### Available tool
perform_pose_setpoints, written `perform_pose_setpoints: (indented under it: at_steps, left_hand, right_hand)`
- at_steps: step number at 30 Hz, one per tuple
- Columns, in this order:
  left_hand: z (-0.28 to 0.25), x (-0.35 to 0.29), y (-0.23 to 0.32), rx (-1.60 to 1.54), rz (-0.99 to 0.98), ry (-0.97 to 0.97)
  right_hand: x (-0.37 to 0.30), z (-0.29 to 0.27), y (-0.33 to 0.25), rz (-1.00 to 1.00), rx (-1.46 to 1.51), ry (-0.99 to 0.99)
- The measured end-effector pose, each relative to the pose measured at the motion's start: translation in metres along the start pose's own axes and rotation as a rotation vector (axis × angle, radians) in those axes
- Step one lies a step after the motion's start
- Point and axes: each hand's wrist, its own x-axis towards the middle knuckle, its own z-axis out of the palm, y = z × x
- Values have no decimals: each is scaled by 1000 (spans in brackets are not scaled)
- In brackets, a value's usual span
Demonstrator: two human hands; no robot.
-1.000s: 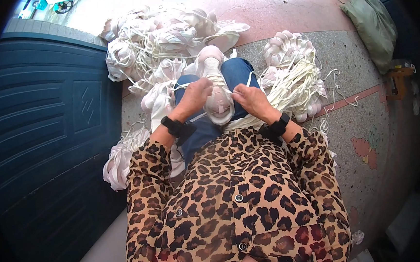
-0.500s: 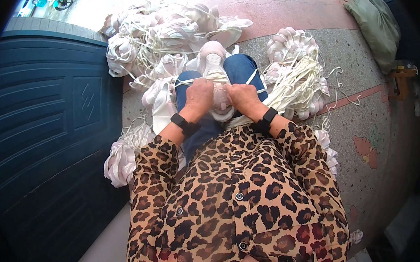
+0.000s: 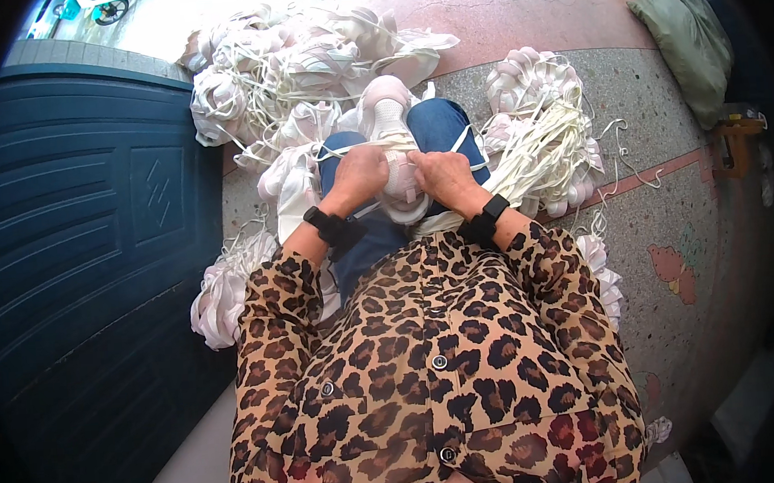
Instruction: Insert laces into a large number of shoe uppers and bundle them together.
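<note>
From my end, my left hand has its fingers curled narrow on laces; the pale pink shoe lies toe-away between my knees; my right hand grips laces too, fingers tight.

Brings the right hand inward from the shoe's right edge to over its top, leaving a narrower gap to the left hand than a second ago. Carries the black wristband along, nearer to the shoe.
</note>
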Motion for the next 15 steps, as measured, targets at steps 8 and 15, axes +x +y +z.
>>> perform_pose_setpoints:
  at_steps: [8, 15]
  left_hand:
    - [-10, -6, 6, -180, -115, -41]
    - [-2, 2, 21, 106, -125, -72]
  right_hand:
    - [1, 3, 0, 9, 4, 9]
    - [0, 5, 3, 0, 1, 39]
